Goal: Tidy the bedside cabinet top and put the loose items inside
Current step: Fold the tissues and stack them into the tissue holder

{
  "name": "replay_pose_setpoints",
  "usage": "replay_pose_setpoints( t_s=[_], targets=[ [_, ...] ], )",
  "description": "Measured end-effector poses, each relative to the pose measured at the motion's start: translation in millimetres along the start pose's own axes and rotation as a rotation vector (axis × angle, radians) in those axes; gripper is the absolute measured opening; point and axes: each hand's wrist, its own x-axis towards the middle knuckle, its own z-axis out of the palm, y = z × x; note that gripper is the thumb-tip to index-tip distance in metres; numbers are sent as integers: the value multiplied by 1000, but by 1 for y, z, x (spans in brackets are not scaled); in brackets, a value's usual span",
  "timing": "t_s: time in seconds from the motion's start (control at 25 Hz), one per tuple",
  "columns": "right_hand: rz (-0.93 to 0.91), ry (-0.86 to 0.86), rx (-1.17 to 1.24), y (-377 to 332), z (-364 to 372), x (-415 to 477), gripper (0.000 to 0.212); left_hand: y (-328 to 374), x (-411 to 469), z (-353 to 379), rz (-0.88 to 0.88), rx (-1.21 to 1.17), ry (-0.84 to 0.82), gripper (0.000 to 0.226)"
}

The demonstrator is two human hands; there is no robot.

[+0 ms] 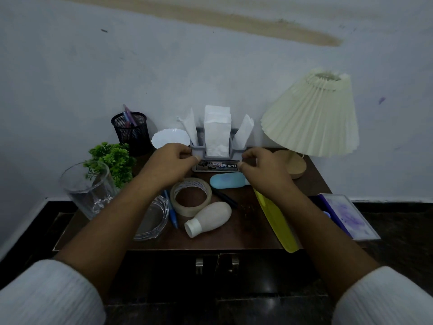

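Pale, scuffed wall [210, 66] with a tan streak near its top backs a dark wooden bedside cabinet [246, 235] on a dark floor [398, 231]. The cabinet's two doors are closed behind metal handles [199, 262].

From the left, a glass [87, 186] stands at the cabinet's left edge with a plant [112, 158] just behind it. A mesh cup [131, 132] of pens stands against the wall, and a white plate [169, 137] is beside that. An ashtray [153, 219] sits at the front edge, and a blue pen [172, 214] touches its right side. Next come a tape roll [191, 195] and a bottle [208, 218] lying on its side, cap toward the front.

At centre, the person's left hand [173, 163] and right hand [262, 170] reach in from white sleeves [46, 294]. Each grip is clamped on one lower corner of the tissue holder [216, 146], which stands near the wall. A blue case [226, 180] and a black marker [226, 199] lie just in front of the holder.

Under the right forearm a yellow strip [276, 221] overhangs the front edge. A lamp [311, 116] fills the right rear corner, and a purple book [344, 214] juts past the right edge. Bare wood shows along the front, between bottle and yellow strip.
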Motion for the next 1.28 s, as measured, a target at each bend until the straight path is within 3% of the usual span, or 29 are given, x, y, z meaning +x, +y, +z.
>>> replay_pose_setpoints(
  t_s=[0.16,0.44,1.28],
  targets=[
    [45,-39,157,1,5,2,45,0,2,7,-61,-221,-56,47],
    [90,-38,228,3,7,7,50,2,14,22,-82,-458,-94,47],
    [48,-25,191,12,10,23,50,6,29,31,-63,-417,-117,54]
  ],
)
